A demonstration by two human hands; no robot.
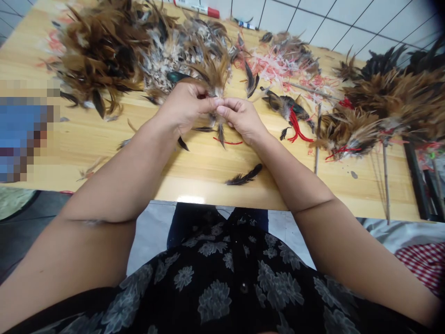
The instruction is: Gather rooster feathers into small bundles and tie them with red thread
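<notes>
My left hand and my right hand meet over the wooden table, thumbs and fingertips pinched together. Between them is a small bunch of brown and grey feathers, fanning upward from the fingers. One dark feather hangs below the fingertips. A thin red string lies just under my right hand; whether it is tied to the bunch I cannot tell. Right of the hands rests a dark feather bundle with several red strings. A loose black feather lies near the table's front edge.
A big brown feather pile and a pale grey one stand behind my left hand. Feather dusters on sticks crowd the right side. Pink shredded strings and a red-capped marker lie along the tiled wall.
</notes>
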